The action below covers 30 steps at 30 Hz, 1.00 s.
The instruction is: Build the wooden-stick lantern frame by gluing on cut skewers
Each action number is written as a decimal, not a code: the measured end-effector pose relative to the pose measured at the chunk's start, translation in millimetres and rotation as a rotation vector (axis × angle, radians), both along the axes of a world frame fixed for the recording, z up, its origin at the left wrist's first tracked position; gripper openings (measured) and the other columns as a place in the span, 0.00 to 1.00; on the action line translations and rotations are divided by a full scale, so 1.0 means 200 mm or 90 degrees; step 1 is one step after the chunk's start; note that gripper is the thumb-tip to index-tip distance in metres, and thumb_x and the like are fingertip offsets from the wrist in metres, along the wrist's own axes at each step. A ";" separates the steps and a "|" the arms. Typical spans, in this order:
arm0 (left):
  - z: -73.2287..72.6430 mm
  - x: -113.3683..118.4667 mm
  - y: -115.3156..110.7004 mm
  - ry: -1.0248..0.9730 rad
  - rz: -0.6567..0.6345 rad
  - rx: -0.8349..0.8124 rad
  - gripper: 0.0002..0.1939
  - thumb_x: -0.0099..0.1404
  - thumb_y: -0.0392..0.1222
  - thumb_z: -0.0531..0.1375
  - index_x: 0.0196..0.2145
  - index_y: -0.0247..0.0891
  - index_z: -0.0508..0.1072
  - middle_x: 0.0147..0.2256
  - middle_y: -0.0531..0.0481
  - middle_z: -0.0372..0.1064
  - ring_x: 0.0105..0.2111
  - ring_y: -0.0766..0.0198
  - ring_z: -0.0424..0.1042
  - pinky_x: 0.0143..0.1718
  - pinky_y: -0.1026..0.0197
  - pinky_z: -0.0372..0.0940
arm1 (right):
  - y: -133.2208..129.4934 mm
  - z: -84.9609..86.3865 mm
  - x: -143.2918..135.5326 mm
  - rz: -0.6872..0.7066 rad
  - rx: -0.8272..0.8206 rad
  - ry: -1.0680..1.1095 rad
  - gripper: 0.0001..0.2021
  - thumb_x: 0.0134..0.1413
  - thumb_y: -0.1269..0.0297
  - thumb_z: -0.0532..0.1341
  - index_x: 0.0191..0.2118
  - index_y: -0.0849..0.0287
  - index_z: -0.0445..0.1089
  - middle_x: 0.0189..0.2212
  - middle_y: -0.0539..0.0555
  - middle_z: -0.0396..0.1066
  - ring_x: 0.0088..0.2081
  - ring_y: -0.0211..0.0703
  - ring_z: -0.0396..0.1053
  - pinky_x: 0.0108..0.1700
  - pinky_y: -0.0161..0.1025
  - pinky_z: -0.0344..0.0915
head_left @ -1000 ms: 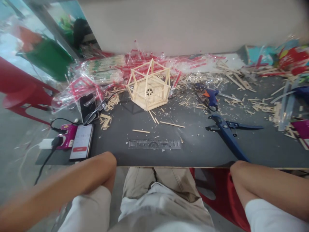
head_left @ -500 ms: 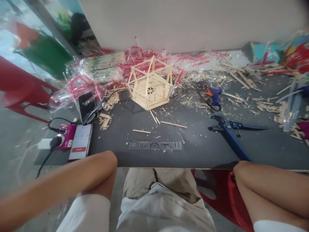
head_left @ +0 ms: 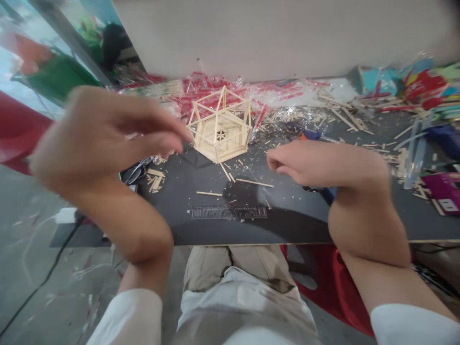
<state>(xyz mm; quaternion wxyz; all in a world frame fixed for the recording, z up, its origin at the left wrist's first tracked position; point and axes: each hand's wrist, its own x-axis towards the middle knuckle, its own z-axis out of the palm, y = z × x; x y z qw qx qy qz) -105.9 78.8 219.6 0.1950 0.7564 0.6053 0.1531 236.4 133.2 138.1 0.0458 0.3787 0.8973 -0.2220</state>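
Pale wood makes up the frame (head_left: pixel 217 132), an open six-sided build of thin sticks that stands towards the back of the bench (head_left: pixel 201 235), a little left of the middle. The person's two hands are well apart, both raised over the bench. The left hand (head_left: pixel 108 134) is blurred, its thumb slightly parted from the fingers, and the fingertips show just beside the frame's left edge; whether they touch it cannot be told. The right hand (head_left: pixel 305 163) is loosely curled, palm down, to the right of the frame and well clear of it; its fingers hide whether it holds anything. Behind this hand the glue gun (head_left: pixel 312 135) shows in part, and the blue cutter (head_left: pixel 327 194) lies partly hidden under the wrist. Between the hands, in front of the frame, lie a long stick (head_left: pixel 254 182), a shorter stick (head_left: pixel 209 193) and, nearest the person, a clear ruler (head_left: pixel 229 212). Red and clear wrapping (head_left: pixel 212 91) is heaped behind the frame, against a pale wall (head_left: pixel 258 38)
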 end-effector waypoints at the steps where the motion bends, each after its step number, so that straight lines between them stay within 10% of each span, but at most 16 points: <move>1: -0.03 0.03 0.05 0.008 -0.018 0.035 0.20 0.70 0.57 0.62 0.47 0.38 0.82 0.41 0.51 0.79 0.38 0.63 0.71 0.53 0.51 0.65 | 0.04 -0.04 -0.04 0.003 -0.006 -0.026 0.07 0.54 0.70 0.63 0.28 0.55 0.65 0.25 0.52 0.68 0.24 0.39 0.61 0.29 0.41 0.55; 10: -0.39 0.22 0.45 0.088 -0.023 -0.090 0.16 0.67 0.51 0.63 0.45 0.37 0.76 0.36 0.49 0.78 0.34 0.59 0.77 0.43 0.56 0.68 | 0.11 -0.14 -0.15 0.016 0.009 -0.091 0.11 0.45 0.79 0.62 0.28 0.55 0.63 0.24 0.51 0.67 0.25 0.39 0.58 0.29 0.40 0.52; 30: -0.38 0.15 0.45 0.066 -0.100 -0.136 0.21 0.66 0.51 0.62 0.51 0.36 0.75 0.38 0.45 0.79 0.37 0.57 0.79 0.44 0.56 0.70 | -0.01 -0.26 -0.24 0.064 0.013 0.005 0.13 0.47 0.84 0.56 0.33 0.57 0.63 0.28 0.51 0.68 0.28 0.40 0.58 0.33 0.40 0.49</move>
